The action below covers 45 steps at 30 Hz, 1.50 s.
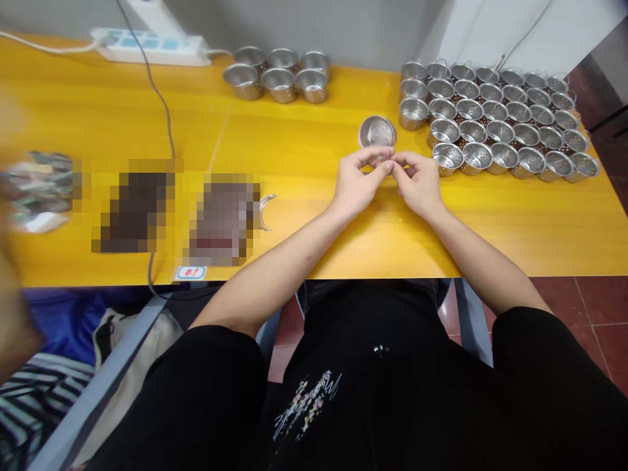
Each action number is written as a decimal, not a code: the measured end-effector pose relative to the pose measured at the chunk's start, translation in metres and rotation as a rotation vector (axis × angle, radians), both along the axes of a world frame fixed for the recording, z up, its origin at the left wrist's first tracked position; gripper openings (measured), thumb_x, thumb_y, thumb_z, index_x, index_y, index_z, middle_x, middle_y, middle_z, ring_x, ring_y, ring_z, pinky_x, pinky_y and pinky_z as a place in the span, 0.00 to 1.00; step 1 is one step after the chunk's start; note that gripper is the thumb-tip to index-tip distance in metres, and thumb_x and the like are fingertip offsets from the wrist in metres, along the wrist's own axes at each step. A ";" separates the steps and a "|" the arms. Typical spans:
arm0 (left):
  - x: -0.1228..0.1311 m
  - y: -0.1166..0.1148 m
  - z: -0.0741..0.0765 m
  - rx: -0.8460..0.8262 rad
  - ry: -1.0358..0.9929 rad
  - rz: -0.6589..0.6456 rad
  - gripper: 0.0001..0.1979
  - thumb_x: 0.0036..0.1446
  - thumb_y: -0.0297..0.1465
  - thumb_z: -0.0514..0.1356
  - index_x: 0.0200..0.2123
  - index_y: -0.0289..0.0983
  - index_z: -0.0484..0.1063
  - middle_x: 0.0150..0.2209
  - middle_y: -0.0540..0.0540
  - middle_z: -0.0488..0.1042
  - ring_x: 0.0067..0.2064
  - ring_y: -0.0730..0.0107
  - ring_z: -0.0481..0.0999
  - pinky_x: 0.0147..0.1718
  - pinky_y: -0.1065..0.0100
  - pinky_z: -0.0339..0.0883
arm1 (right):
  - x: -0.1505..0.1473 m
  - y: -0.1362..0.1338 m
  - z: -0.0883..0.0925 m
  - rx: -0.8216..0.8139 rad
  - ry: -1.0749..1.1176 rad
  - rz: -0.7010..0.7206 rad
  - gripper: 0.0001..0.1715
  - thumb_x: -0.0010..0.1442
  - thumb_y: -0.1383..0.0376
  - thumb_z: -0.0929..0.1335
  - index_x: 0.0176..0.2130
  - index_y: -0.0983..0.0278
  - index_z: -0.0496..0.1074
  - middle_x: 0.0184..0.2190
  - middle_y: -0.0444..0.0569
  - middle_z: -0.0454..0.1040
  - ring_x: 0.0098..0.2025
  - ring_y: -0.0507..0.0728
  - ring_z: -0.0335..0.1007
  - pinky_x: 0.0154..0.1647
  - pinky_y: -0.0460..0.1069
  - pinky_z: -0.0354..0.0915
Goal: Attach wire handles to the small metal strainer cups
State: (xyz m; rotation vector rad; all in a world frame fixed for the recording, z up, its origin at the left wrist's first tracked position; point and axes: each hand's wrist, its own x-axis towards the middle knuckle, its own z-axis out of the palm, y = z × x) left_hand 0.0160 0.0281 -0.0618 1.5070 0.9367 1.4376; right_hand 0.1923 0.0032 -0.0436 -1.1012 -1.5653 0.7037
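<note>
My left hand (pixel 357 182) and my right hand (pixel 418 183) meet over the yellow table (pixel 304 222), fingertips pinched together on a thin wire piece (pixel 391 157) that is too small to make out well. Just beyond my fingers stands a single small steel strainer cup (pixel 377 132), upright and apart from the hands. Both hands are closed in a pinch.
Several perforated steel cups (pixel 495 124) are packed in rows at the right back. A smaller group of steel cups (pixel 279 75) stands at the back centre. A white power strip (pixel 150 47) with a dark cable (pixel 164 118) lies back left. Thin wire handles (pixel 265 210) lie beside blurred objects at left.
</note>
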 end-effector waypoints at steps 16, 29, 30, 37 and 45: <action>-0.001 0.005 -0.005 0.011 -0.015 -0.022 0.11 0.71 0.31 0.81 0.54 0.44 0.95 0.52 0.44 0.92 0.50 0.58 0.89 0.63 0.55 0.85 | 0.003 0.005 -0.005 0.012 0.022 -0.022 0.38 0.75 0.29 0.77 0.39 0.58 0.83 0.36 0.52 0.83 0.45 0.63 0.86 0.42 0.55 0.81; -0.002 0.002 -0.015 0.091 0.044 -0.081 0.20 0.76 0.36 0.79 0.66 0.38 0.92 0.45 0.42 0.90 0.54 0.54 0.92 0.55 0.59 0.89 | 0.003 0.006 -0.007 0.047 0.001 -0.001 0.35 0.75 0.33 0.77 0.37 0.59 0.87 0.33 0.48 0.83 0.31 0.57 0.75 0.35 0.54 0.73; -0.002 0.002 -0.014 0.096 0.041 -0.092 0.19 0.76 0.34 0.78 0.66 0.38 0.92 0.47 0.42 0.91 0.55 0.54 0.92 0.52 0.61 0.89 | 0.003 0.005 -0.006 0.049 -0.006 0.000 0.34 0.75 0.34 0.78 0.37 0.59 0.87 0.32 0.48 0.82 0.29 0.56 0.71 0.32 0.54 0.69; -0.004 0.004 -0.010 0.088 0.089 -0.074 0.17 0.75 0.28 0.76 0.63 0.40 0.94 0.55 0.40 0.94 0.52 0.59 0.90 0.52 0.63 0.88 | 0.004 0.006 -0.004 0.076 -0.049 0.011 0.27 0.77 0.42 0.77 0.37 0.61 0.85 0.33 0.48 0.82 0.30 0.55 0.69 0.34 0.53 0.64; -0.005 0.003 -0.006 0.067 0.095 -0.092 0.17 0.73 0.26 0.74 0.61 0.37 0.95 0.54 0.38 0.94 0.50 0.59 0.89 0.48 0.63 0.87 | 0.005 0.007 -0.007 0.028 -0.014 0.039 0.19 0.74 0.51 0.78 0.37 0.61 0.85 0.31 0.47 0.78 0.29 0.54 0.67 0.33 0.53 0.62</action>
